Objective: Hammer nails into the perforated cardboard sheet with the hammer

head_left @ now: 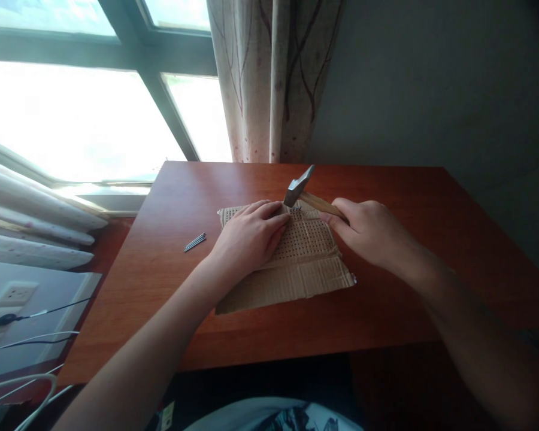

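Observation:
My right hand (368,230) is wrapped round the wooden handle of a hammer (299,185). The hammer's metal head is tilted, and its lower face is right by the fingertips of my left hand (251,233). That left hand rests on a perforated tan board (303,236), thumb and forefinger drawn together near the board's far edge. What they pinch, if anything, is too small or hidden to make out. Under the board lies a piece of corrugated cardboard (287,284). Several loose nails (194,242) lie in a small bunch on the table, left of my left hand.
The reddish-brown wooden table (408,287) stands against a grey wall (431,90) and a patterned curtain (273,78). A bright window (72,120) is at the left. Below it, cables and a plug (6,319) run from a wall socket (18,293) beside the table.

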{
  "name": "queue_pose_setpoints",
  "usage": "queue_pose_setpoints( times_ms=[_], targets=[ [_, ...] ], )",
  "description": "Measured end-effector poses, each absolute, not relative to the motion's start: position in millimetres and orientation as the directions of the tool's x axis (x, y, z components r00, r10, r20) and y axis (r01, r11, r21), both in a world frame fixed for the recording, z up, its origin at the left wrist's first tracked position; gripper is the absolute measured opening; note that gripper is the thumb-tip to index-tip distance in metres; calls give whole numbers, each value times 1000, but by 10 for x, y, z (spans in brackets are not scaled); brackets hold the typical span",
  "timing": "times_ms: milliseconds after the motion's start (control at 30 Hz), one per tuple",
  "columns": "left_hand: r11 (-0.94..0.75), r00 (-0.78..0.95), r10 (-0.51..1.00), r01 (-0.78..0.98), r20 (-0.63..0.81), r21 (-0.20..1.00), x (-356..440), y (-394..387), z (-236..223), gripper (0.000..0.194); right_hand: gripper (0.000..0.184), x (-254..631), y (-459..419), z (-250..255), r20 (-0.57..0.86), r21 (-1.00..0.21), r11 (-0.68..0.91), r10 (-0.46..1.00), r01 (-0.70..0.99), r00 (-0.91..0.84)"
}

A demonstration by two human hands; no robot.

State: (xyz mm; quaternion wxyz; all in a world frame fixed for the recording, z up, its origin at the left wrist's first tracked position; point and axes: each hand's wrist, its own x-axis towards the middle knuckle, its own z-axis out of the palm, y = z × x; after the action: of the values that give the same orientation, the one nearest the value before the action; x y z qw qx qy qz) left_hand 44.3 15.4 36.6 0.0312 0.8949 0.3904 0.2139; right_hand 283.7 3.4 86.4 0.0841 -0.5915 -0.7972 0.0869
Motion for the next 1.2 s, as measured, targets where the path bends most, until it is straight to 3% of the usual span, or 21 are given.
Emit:
queue_pose_setpoints(
  times_ms=[200,300,367,433,567,867,1067,1200],
  targets=[
    [-684,602,721,697,343,213,439,153,364,37,38,2935,6,880,252,-594,247,961,766,-115],
    [-682,600,721,701,346,206,437,153,368,36,38,2964,59,818,332,-848,276,942,452,48],
    [-683,601,720,701,346,204,436,152,368,35,43,2960,120,763,355,-921,326,928,214,112],
    [-681,603,723,704,337,203,434,149,369,36,48,2946,179,710,389,-921,382,909,71,149],
    [-676,611,728,714,312,181,433,142,382,37,51,2941,247,600,433,-893,450,872,-27,227],
    [-674,628,728,729,275,118,440,157,507,32,55,2991,228,448,437,-892,452,871,-18,224],
    [-600,513,770,785,379,157,244,138,610,34,56,3003,179,422,420,-897,436,892,-71,169],
    [-472,340,822,855,457,215,-64,104,645,34,56,2961,173,396,431,-890,455,866,-40,254]
  ],
)
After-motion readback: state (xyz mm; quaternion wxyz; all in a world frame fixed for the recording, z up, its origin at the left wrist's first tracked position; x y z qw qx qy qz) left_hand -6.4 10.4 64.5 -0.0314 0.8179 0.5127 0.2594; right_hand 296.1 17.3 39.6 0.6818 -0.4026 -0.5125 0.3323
